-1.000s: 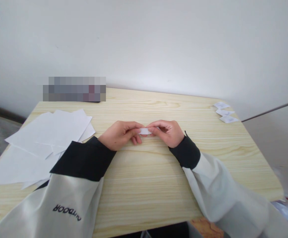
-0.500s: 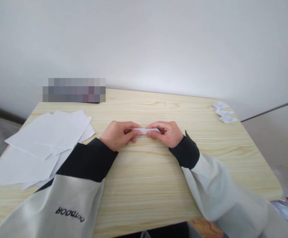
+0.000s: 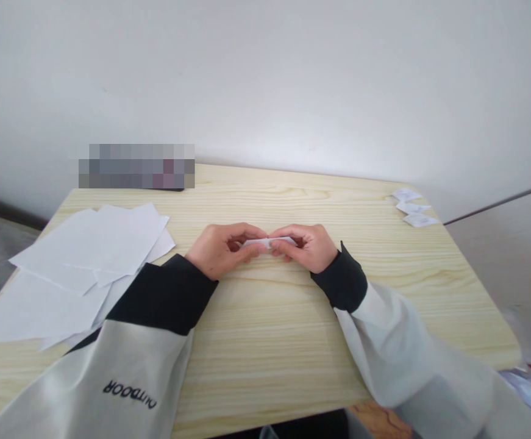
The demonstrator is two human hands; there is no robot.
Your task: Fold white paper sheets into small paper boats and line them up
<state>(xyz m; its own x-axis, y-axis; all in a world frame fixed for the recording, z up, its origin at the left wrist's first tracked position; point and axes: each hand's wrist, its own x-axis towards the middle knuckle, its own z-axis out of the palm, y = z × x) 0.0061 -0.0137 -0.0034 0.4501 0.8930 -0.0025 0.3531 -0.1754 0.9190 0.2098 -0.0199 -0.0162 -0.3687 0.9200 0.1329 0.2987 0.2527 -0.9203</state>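
A narrow strip of folded white paper (image 3: 256, 242) is held between both hands above the middle of the table. My left hand (image 3: 226, 249) pinches its left part, thumb in front and fingers behind. Close beside it, my right hand (image 3: 305, 245) grips the right part in the same way. The two sets of fingertips nearly meet at the strip's centre. Much of the paper is covered by the thumbs and fingers.
Loose white paper sheets (image 3: 110, 244) lie overlapping on the left of the wood-grain table (image 3: 265, 341). Three small folded paper pieces (image 3: 418, 219) lie in a row near the right back edge. A blurred-out object (image 3: 132, 167) stands at the back left, by the white wall (image 3: 292, 79).
My left thumb and fingers have slid a little to the right along the folded paper, closer to my right hand. The strip now bends slightly at its middle.
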